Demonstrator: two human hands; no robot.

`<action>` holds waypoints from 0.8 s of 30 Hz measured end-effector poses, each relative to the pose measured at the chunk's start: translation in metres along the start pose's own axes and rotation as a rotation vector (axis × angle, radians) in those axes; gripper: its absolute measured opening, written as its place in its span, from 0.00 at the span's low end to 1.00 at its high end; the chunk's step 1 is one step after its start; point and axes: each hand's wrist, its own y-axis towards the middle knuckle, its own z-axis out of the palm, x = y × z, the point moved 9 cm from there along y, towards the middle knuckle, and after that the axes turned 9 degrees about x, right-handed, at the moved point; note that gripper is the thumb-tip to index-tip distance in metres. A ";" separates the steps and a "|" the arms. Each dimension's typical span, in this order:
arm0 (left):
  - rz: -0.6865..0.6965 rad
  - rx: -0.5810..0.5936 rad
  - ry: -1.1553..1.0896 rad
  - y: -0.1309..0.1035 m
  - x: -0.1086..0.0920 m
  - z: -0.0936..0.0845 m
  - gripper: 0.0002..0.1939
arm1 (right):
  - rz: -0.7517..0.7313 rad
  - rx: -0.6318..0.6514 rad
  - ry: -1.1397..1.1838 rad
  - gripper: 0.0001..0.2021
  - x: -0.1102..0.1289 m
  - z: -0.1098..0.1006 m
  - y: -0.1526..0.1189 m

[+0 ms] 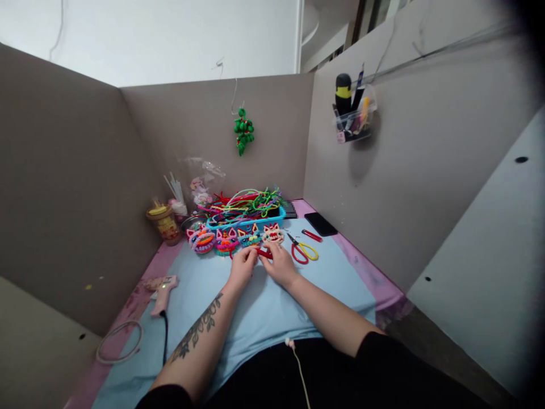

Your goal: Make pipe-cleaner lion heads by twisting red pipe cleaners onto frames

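Both of my hands meet over the blue cloth (pixel 255 295), just in front of a row of colourful fuzzy animal-like figures. A red fuzzy piece (pixel 264 254) stretches between my fingers. My left hand (pixel 243 266) pinches its left end, and my right hand (pixel 279 264) is closed on its right part. The fingertips cover some of the piece. Behind my hands stand a pink and purple figure (pixel 201 241), a pink and orange one (pixel 226 243), a teal one (pixel 249 236) and a cream one with a red mouth (pixel 272 233).
A blue basket (pixel 244 223) holds many coloured stems. Scissors (pixel 300 251), a red cutter (pixel 312 235) and a black phone (pixel 321 224) lie at the right. At the left are a pink glue gun (pixel 164 295), its cord and a cup (pixel 164 225). Grey partitions surround the table.
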 end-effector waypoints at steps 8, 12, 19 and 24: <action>0.005 0.012 -0.096 0.000 -0.007 -0.002 0.20 | 0.010 0.067 0.094 0.07 -0.005 0.005 0.001; 0.014 0.019 -0.146 0.002 -0.003 -0.001 0.19 | 0.004 0.026 0.099 0.08 -0.004 -0.003 0.001; 0.037 0.001 -0.219 0.006 0.002 -0.002 0.19 | -0.003 0.011 0.063 0.07 -0.002 -0.006 0.000; 0.050 0.022 -0.205 0.006 0.002 -0.003 0.17 | -0.012 0.011 0.052 0.07 -0.001 -0.006 0.000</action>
